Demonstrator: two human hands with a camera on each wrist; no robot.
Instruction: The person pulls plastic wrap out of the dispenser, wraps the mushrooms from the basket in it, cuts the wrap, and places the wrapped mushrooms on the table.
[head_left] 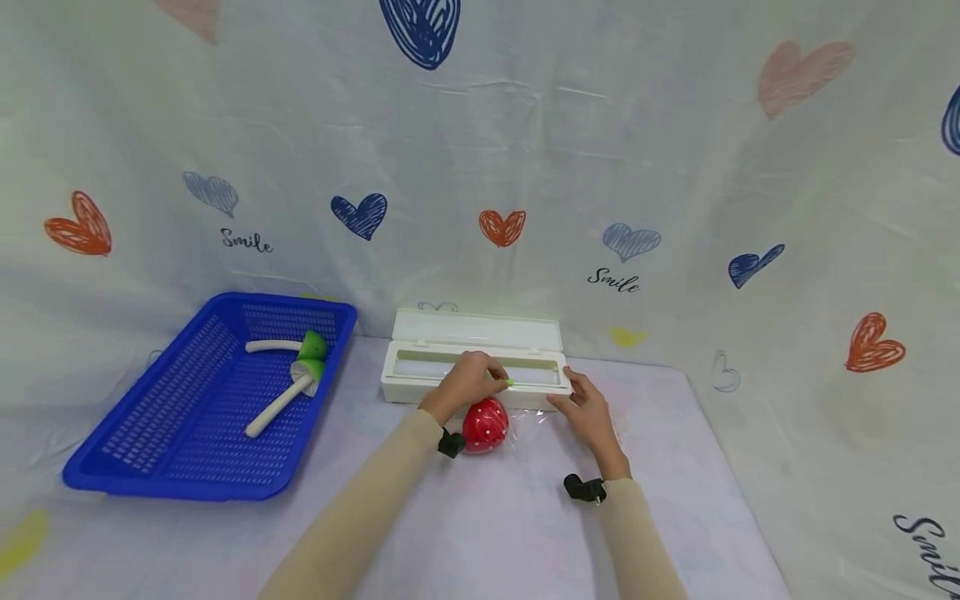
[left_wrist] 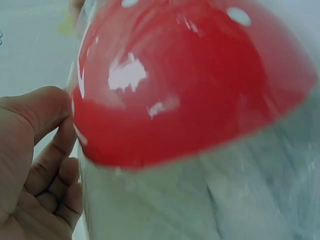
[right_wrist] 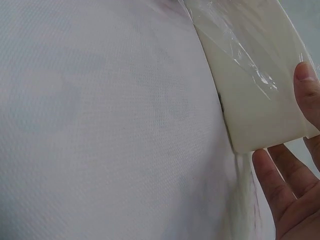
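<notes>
"One white box [head_left: 411, 392] in front of us, so what's our grip like?"

"Our left hand [head_left: 465, 385] has thumb and finger pinching a tiny green bit [head_left: 510, 382] at the front of the box. Too small for us to say what it is."

"And the other side?"

"Our right hand [head_left: 589, 414] grips the box's right end, thumb and fingers on either side of the corner. Clear plastic [right_wrist: 235, 47] lies across the box near them in the right wrist view."

"Where's that red dome [head_left: 486, 426] then?"

"Just in front of the box, below our left hand, white-dotted and wrapped in plastic. It fills most of our left wrist view. We honestly can't tell if it rests on the bench [head_left: 495, 533] or hangs."

"How's the box sitting?"

"On the bench by the back sheet [head_left: 540, 150], long side facing us, lid [head_left: 480, 330] tipped back behind it."

"Anything else around us?"

"Yep, a blue basket [head_left: 172, 487] well off to our left, with two mushrooms [head_left: 312, 343] lying in it. Green caps close together toward the right, white stems pointing left."
</notes>
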